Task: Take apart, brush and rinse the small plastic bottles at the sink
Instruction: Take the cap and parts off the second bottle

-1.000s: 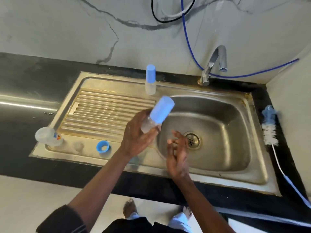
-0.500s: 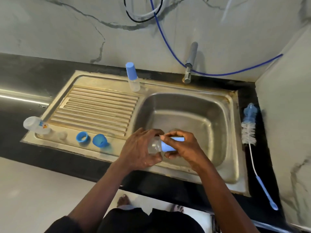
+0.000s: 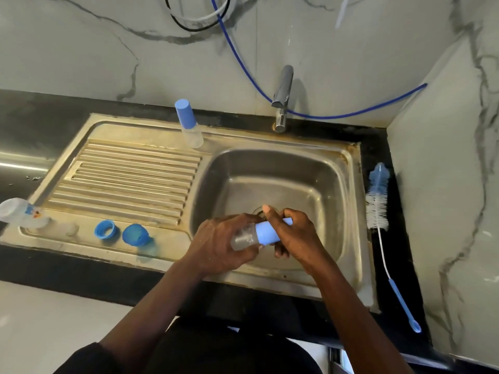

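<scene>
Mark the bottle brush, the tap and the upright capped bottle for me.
bottle brush [image 3: 376, 209]: head view, on its white bristles.
tap [image 3: 283, 85]: head view, on the spout.
upright capped bottle [image 3: 184, 112]: head view, on its blue cap.

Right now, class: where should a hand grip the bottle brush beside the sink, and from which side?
Probably take the bottle brush by its blue handle, coming from above. It lies flat on the counter, with the handle end nearest the person.
</scene>
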